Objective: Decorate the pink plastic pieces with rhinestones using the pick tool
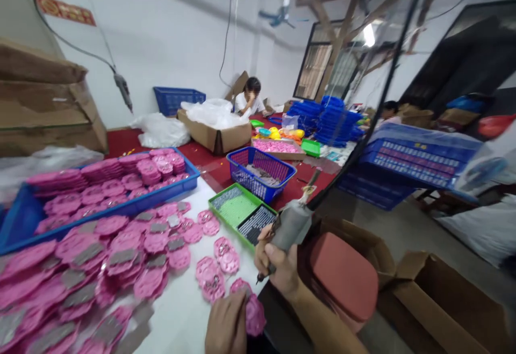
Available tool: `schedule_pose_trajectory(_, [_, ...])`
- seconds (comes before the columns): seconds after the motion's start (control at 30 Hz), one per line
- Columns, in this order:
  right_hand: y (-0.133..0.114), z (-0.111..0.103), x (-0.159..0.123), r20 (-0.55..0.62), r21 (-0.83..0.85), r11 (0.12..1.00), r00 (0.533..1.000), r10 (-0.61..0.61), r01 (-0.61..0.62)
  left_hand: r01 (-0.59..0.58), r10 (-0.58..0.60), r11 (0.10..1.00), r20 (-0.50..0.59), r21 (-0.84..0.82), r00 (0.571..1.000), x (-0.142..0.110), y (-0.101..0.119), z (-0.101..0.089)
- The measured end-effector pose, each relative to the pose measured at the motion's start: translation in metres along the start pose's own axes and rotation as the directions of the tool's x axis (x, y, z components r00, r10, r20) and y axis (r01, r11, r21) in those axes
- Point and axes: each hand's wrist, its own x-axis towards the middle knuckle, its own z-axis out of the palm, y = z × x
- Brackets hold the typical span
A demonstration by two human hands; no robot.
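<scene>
Sitting at far left, a blue tray [20, 230] is holding stacked pink parts. Near left, a heap of pink parts with grey plates [124, 240] is covering much of the white desk [173, 313]; a few loose pieces [227, 255] are lying right of it. Left hand [227, 322]: fingers are clamping on the left side of one pink part [255, 315] at the near desk edge; thumb hidden. Beyond, a green tray [231, 231] is carrying small pieces, pale left, dark right; a blue basket [237, 170] is standing behind it. Right hand [280, 269]: closing round a grey driver [291, 226], tip pointing down near the held part, apparently not touching. A reddish stool [342, 276] and open carton [455, 300] are standing farther right.

Judgement: step in hand is probably lining up driver and part; next move is calling for a steady left grip and accurate tip placement.
</scene>
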Motion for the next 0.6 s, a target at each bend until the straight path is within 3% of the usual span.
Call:
schedule_pose_trajectory(0.1, [-0.008, 0.002, -0.002, 0.003, -0.025, 1.000, 1.000, -0.001, 0.001, 0.144, -0.144, 0.990, 0.021, 0.009, 0.989, 0.001, 0.019, -0.003])
schedule_pose_trajectory(0.17, [-0.011, 0.001, -0.002, -0.004, -0.043, 0.998, 0.999, -0.043, 0.043, 0.158, -0.159, 0.987, 0.028, 0.030, 0.987, 0.006, 0.027, -0.005])
schedule_pose_trajectory(0.43, [-0.006, -0.002, -0.008, 0.095, -0.080, 0.997, 0.995, -0.016, 0.023, 0.208, -0.217, 0.972, 0.072, 0.110, 0.974, 0.013, 0.029, -0.005])
schedule_pose_trajectory(0.6, [0.002, 0.005, -0.016, 0.086, -0.121, 0.993, 0.996, 0.014, -0.003, 0.239, -0.247, 0.967, 0.089, 0.094, 0.965, 0.014, 0.030, -0.004])
